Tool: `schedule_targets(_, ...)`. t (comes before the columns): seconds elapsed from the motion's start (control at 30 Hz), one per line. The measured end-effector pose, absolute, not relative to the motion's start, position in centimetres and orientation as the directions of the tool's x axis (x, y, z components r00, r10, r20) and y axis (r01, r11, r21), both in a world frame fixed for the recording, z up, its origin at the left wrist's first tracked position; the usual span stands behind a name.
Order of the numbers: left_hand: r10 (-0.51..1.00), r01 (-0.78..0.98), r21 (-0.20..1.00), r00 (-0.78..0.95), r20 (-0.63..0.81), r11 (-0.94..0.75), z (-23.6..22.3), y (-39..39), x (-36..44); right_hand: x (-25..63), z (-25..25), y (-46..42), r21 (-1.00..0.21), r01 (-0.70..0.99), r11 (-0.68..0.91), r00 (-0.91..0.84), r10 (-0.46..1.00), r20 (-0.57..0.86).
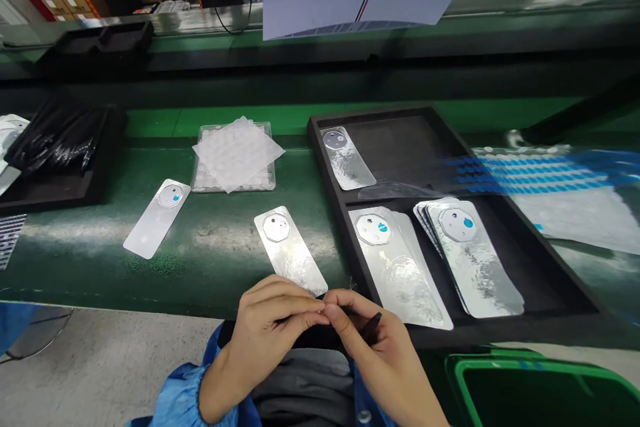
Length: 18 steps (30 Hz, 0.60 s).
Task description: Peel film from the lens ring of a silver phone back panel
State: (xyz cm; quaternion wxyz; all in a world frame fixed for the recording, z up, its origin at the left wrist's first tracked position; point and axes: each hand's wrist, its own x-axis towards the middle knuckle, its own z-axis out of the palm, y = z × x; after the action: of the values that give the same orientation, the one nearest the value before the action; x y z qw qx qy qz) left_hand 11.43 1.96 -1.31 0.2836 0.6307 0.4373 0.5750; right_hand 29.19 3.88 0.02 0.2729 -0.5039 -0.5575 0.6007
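Note:
My left hand point(277, 330) is closed, its thumb and fingertips pinched together and meeting the fingertips of my right hand point(373, 340). What the pinch holds is too small to make out. A dark slim tool point(371, 327) is tucked in the curled fingers of my right hand; its kind is hidden. Just beyond my fingers, a silver phone-shaped back panel point(291, 250) with a round camera area lies on the green table point(225, 273). Another such panel point(157, 219), with a blue dot, lies further left.
At right, a black divided tray point(555, 280) holds a single panel point(349, 159) and stacked panels point(480, 260). White sheets point(239, 153) rest on a clear plastic tray point(200, 180). Blue-striped film point(545, 173) lies far right. A green bin point(540, 367) stands below the table edge.

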Motion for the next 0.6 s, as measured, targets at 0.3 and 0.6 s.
schedule_targets(0.3, 0.881, 0.190, 0.868, -0.029, 0.472, -0.459, -0.9, 2.4, 10.7, 28.6, 1.3, 4.8, -0.930, 0.177, -0.321, -0.345, 0.865, -0.364)
schedule_targets(0.6, 0.894, 0.145, 0.887, -0.035, 0.447, -0.438, -1.1, 2.5, 10.7, 28.6, 1.9, 5.4, -0.933, 0.266, -0.242, -0.387, 0.860, -0.333)
